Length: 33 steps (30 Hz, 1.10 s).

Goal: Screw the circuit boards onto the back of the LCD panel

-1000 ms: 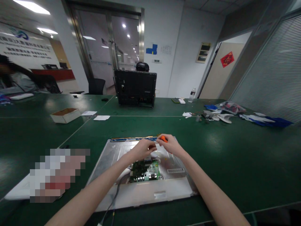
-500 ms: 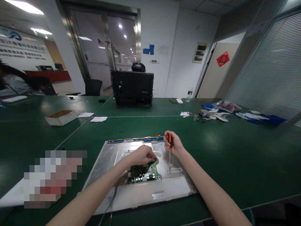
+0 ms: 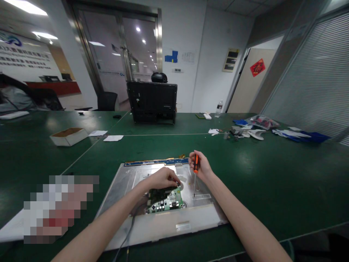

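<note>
A green circuit board (image 3: 174,198) with rows of connectors lies on the silver back of a display panel (image 3: 152,229). Over its far right corner is my left hand (image 3: 166,178), fingers closed in a pinch on the board's edge; the fingertips partly hide the contact. My right hand (image 3: 203,167) is wrapped around an orange and black screwdriver (image 3: 196,163). The shaft points down, its tip above or on the panel right of the board; I cannot tell whether it touches. A blue strip board (image 3: 155,162) runs along the panel's far edge.
Dark cables (image 3: 131,229) trail from the board over the panel's near edge. An open box (image 3: 69,137) and papers (image 3: 113,138) lie on the left. A black monitor (image 3: 152,102) stands at the back; small parts (image 3: 236,131) and a bottle (image 3: 219,108) are to the right.
My left fingers have shifted slightly at the board's corner, and more of the green surface shows. The screwdriver stays in my right hand, with its handle turned a little.
</note>
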Available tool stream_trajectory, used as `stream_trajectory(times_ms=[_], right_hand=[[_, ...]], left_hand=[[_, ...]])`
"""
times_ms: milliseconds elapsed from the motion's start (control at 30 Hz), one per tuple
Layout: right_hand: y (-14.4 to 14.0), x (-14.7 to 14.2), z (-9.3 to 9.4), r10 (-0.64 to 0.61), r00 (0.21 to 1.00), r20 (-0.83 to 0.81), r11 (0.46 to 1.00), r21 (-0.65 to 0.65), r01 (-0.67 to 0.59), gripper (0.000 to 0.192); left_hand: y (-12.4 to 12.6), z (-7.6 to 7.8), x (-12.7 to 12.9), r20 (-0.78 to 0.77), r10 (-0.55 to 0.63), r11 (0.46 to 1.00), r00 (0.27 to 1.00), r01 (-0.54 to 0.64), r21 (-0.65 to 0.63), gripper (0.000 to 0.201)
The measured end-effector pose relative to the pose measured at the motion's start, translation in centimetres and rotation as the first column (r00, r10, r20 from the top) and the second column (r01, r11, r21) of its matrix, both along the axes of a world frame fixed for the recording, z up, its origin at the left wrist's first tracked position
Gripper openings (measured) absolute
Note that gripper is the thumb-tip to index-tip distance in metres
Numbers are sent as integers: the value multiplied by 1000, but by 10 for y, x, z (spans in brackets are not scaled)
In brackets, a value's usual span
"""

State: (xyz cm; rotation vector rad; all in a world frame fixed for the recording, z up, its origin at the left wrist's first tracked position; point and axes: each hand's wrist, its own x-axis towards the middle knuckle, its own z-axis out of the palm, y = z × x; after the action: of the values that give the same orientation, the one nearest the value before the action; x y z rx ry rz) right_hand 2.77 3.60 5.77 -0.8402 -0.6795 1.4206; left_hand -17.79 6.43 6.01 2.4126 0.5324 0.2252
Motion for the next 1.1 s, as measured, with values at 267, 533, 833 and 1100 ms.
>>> stream_trajectory(times_ms=[267,533,833,1100], right_hand=[[1,3,-2,-44,999,2,999,16,43,29],[-1,-1,-1,-25,1000,6,998,49,25,29],[-2,-5,3,-102,995,-14,992,72,103,30],[1,-5,7,-171,985,-30,984,37,172,31]], left_hand=[[-2,-7,5,77,49,997,996,-53,54,13],[-4,-5,4,82,24,999,996,-27,40,11],[1,-14,3,78,66,997,995,-62,-52,17],[3,-16,3,92,80,992,993,-70,-108,19]])
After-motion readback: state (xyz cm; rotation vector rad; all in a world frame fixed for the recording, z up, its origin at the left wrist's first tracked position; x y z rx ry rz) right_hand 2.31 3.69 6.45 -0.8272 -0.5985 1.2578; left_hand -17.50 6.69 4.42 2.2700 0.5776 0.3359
